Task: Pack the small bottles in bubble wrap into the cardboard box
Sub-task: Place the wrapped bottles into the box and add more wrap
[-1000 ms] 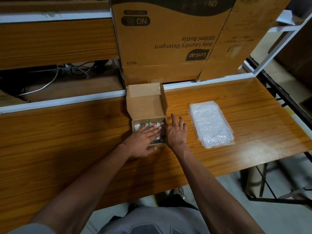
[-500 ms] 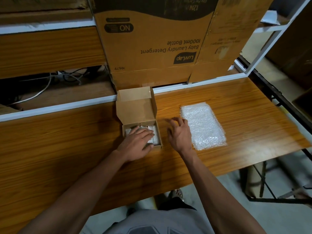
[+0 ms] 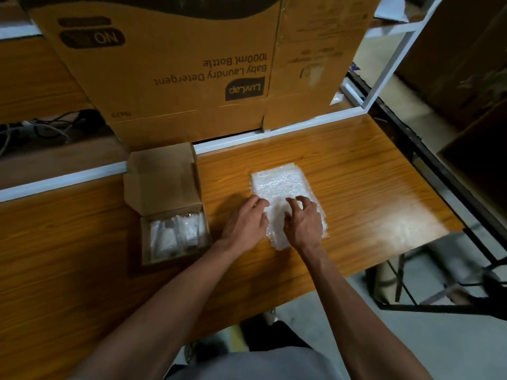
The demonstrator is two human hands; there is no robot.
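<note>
The small cardboard box [image 3: 160, 187] sits on the wooden table with its lid standing open. Inside lie small bottles in bubble wrap [image 3: 175, 235], packed side by side. To its right a flat bubble wrap sheet [image 3: 282, 183] lies on the table. My left hand [image 3: 245, 222] rests with fairly straight fingers on the sheet's left edge. My right hand [image 3: 303, 222] is on the near part of the sheet, fingers bent, thumb and fingertips pinching at the wrap. Both hands are apart from the box.
A large printed detergent carton [image 3: 170, 72] stands right behind the small box, with a second carton [image 3: 312, 64] beside it. A white rail [image 3: 274, 128] borders the table's far edge. Cables [image 3: 41, 127] lie at the back left. The table's right edge [image 3: 428, 165] drops to the floor.
Both hands have left the small box and moved right onto the bubble wrap sheet. The wrapped bottles in the box are now uncovered. The camera has swung left and closer.
</note>
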